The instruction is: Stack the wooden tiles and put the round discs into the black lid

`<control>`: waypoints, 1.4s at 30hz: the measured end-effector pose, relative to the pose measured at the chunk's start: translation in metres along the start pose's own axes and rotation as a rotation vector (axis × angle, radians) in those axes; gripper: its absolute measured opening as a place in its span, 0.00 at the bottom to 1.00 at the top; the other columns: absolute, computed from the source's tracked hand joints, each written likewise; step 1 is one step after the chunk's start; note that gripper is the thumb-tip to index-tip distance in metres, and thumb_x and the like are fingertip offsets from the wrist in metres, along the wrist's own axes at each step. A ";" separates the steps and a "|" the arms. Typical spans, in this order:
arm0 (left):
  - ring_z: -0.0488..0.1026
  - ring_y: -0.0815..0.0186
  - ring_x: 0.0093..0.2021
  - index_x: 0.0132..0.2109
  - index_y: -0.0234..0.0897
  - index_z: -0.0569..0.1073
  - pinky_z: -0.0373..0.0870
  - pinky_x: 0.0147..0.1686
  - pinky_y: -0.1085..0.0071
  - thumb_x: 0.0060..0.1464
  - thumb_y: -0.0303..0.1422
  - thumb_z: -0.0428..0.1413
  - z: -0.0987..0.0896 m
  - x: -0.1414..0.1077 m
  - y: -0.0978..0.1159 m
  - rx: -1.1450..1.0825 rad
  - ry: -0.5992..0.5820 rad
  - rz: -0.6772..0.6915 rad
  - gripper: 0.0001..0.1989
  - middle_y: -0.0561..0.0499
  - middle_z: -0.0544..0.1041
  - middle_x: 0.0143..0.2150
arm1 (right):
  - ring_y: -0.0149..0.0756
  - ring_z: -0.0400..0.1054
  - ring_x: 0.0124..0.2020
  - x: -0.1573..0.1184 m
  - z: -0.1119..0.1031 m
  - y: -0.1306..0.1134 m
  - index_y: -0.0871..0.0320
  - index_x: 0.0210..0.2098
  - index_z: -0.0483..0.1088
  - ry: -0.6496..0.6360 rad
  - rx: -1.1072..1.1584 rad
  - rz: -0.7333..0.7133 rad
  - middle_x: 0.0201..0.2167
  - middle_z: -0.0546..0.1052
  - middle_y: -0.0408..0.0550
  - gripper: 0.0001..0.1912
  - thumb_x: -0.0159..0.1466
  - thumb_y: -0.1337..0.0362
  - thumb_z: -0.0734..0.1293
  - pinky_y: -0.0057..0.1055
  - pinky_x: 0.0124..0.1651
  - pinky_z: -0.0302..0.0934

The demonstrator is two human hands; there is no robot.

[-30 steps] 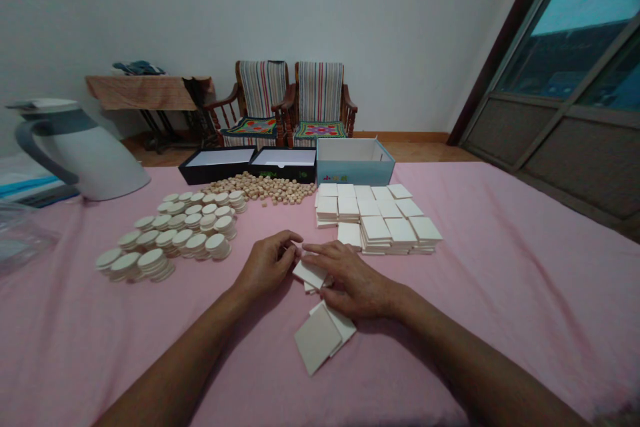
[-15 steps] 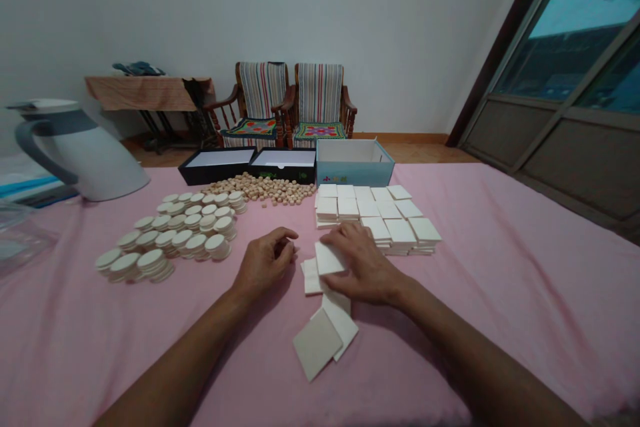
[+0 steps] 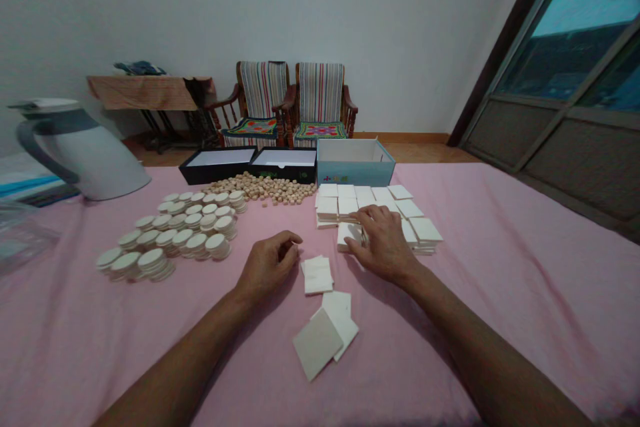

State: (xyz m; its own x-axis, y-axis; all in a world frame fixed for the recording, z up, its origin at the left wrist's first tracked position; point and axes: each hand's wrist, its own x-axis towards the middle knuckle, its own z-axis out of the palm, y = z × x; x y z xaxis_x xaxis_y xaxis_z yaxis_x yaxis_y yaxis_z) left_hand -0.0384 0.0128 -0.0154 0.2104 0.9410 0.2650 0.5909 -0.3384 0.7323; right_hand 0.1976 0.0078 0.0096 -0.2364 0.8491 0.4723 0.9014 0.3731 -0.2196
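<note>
1. Well to the left of the left grip (image 3: 267, 263), a smooth whitish jug (image 3: 107, 160) with a curved grey handle stands on soft, lightly creased pink cloth (image 3: 500, 267)
2. Nearer that grip, on its left, thin off-white discs (image 3: 153, 259) form short, slightly slumped stacks in slanting rows; this lot looks finished
3. Beyond the left grip, black trays (image 3: 215, 175) with pale insides stand behind small tan, wooden-looking pieces (image 3: 290, 193), a loose heap apparently not yet ordered
4. The left grip rests by the cloth, loosely curled, with nothing visible between thumb and forefinger
5. Between the two grips and nearer the wearer, loose squares (image 3: 317, 277) lie flat: a small pile just right of the left grip, then an overlapping fan; these seem to be what is left outside the rows
6. Beyond the right grip (image 3: 383, 243), slightly to its left, stands an open light-blue box (image 3: 356, 168), crisp-edged, probably card
7. The right grip sits bent over the front stacks, its thumb seemingly against one; whether it pinches a square, I cannot tell
8. Under, beyond and right of it, matt, sharp-cornered stacked squares (image 3: 425, 230) stand in close rows, mostly done by the look of them
</note>
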 end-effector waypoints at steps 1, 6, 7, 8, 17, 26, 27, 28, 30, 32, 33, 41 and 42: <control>0.73 0.66 0.27 0.40 0.35 0.75 0.65 0.26 0.74 0.55 0.34 0.50 0.000 0.000 0.000 0.005 -0.008 0.005 0.11 0.50 0.78 0.27 | 0.45 0.60 0.44 -0.001 -0.002 -0.001 0.59 0.42 0.69 -0.010 0.062 -0.021 0.40 0.70 0.53 0.12 0.59 0.61 0.65 0.42 0.46 0.52; 0.73 0.66 0.27 0.39 0.35 0.74 0.66 0.29 0.73 0.56 0.33 0.49 -0.002 0.001 0.001 0.048 -0.049 0.031 0.11 0.51 0.77 0.28 | 0.39 0.62 0.44 -0.010 -0.006 -0.021 0.58 0.45 0.68 -0.282 0.390 -0.285 0.41 0.71 0.51 0.15 0.58 0.65 0.65 0.37 0.47 0.56; 0.73 0.66 0.28 0.39 0.35 0.74 0.66 0.30 0.73 0.56 0.33 0.49 -0.002 0.001 0.002 0.052 -0.047 0.029 0.11 0.51 0.77 0.28 | 0.41 0.61 0.46 -0.012 -0.006 -0.025 0.58 0.47 0.67 -0.333 0.396 -0.317 0.43 0.71 0.51 0.17 0.57 0.65 0.66 0.38 0.48 0.56; 0.73 0.66 0.28 0.39 0.35 0.74 0.66 0.30 0.73 0.56 0.33 0.49 -0.003 0.001 0.002 0.052 -0.043 0.027 0.10 0.51 0.77 0.28 | 0.42 0.60 0.47 -0.014 -0.005 -0.029 0.58 0.48 0.67 -0.368 0.389 -0.334 0.45 0.70 0.52 0.19 0.57 0.64 0.67 0.40 0.49 0.55; 0.73 0.67 0.27 0.39 0.36 0.74 0.66 0.29 0.74 0.56 0.32 0.49 -0.001 0.000 0.000 0.044 -0.038 0.027 0.10 0.52 0.77 0.27 | 0.43 0.58 0.48 -0.017 0.005 -0.040 0.59 0.50 0.65 -0.418 0.308 -0.312 0.46 0.69 0.53 0.21 0.58 0.61 0.67 0.42 0.50 0.52; 0.73 0.66 0.27 0.39 0.35 0.74 0.66 0.27 0.74 0.55 0.32 0.49 -0.002 -0.001 0.004 0.042 -0.019 0.015 0.11 0.52 0.76 0.27 | 0.44 0.58 0.47 -0.013 -0.005 -0.034 0.60 0.50 0.64 -0.287 0.321 -0.325 0.45 0.69 0.54 0.22 0.57 0.60 0.67 0.41 0.49 0.53; 0.73 0.66 0.27 0.39 0.35 0.74 0.65 0.27 0.74 0.55 0.33 0.49 -0.002 -0.001 0.004 0.036 -0.017 0.011 0.11 0.52 0.76 0.27 | 0.44 0.58 0.47 -0.010 -0.008 -0.030 0.60 0.50 0.63 -0.237 0.311 -0.316 0.46 0.69 0.54 0.23 0.57 0.60 0.66 0.41 0.50 0.53; 0.73 0.66 0.27 0.39 0.35 0.74 0.65 0.27 0.74 0.55 0.33 0.49 -0.001 -0.001 0.004 0.032 -0.017 0.009 0.11 0.52 0.76 0.27 | 0.44 0.58 0.48 -0.008 -0.010 -0.025 0.60 0.51 0.63 -0.188 0.293 -0.300 0.46 0.69 0.54 0.22 0.58 0.61 0.66 0.41 0.50 0.53; 0.74 0.66 0.28 0.40 0.35 0.74 0.66 0.27 0.74 0.55 0.33 0.49 0.000 -0.001 0.004 0.029 -0.020 0.008 0.11 0.51 0.77 0.27 | 0.44 0.59 0.47 -0.003 -0.014 -0.013 0.59 0.51 0.62 -0.109 0.237 -0.245 0.46 0.70 0.54 0.22 0.58 0.61 0.65 0.41 0.50 0.52; 0.74 0.65 0.29 0.40 0.35 0.74 0.67 0.28 0.74 0.56 0.33 0.49 0.000 -0.001 0.002 0.031 -0.022 0.013 0.11 0.51 0.77 0.28 | 0.45 0.61 0.46 0.001 -0.014 -0.003 0.59 0.50 0.63 -0.071 0.166 -0.181 0.44 0.71 0.54 0.21 0.58 0.60 0.65 0.41 0.49 0.52; 0.74 0.65 0.29 0.40 0.35 0.74 0.67 0.29 0.73 0.55 0.33 0.49 0.000 -0.001 0.002 0.034 -0.025 0.017 0.11 0.51 0.77 0.28 | 0.45 0.61 0.46 0.002 -0.013 0.001 0.59 0.49 0.64 -0.066 0.133 -0.159 0.44 0.71 0.54 0.21 0.58 0.59 0.66 0.41 0.49 0.52; 0.75 0.65 0.29 0.39 0.35 0.75 0.68 0.29 0.73 0.56 0.33 0.49 -0.003 -0.001 0.006 0.057 -0.027 0.048 0.11 0.50 0.79 0.29 | 0.45 0.63 0.48 0.003 -0.005 0.016 0.59 0.50 0.66 -0.028 0.069 -0.112 0.47 0.72 0.54 0.19 0.58 0.65 0.64 0.43 0.51 0.49; 0.76 0.65 0.30 0.39 0.34 0.76 0.69 0.30 0.73 0.56 0.33 0.50 -0.002 -0.001 0.008 0.066 -0.017 0.061 0.11 0.50 0.80 0.30 | 0.45 0.63 0.48 0.003 -0.006 0.017 0.59 0.49 0.67 0.001 0.086 -0.100 0.47 0.73 0.54 0.18 0.59 0.65 0.63 0.42 0.51 0.50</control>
State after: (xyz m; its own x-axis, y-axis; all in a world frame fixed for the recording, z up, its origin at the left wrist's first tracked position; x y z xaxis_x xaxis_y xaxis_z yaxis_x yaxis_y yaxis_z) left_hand -0.0359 0.0089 -0.0085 0.2605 0.9186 0.2971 0.6263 -0.3949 0.6721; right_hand 0.2144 0.0149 0.0122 -0.3235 0.8056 0.4964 0.8386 0.4870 -0.2439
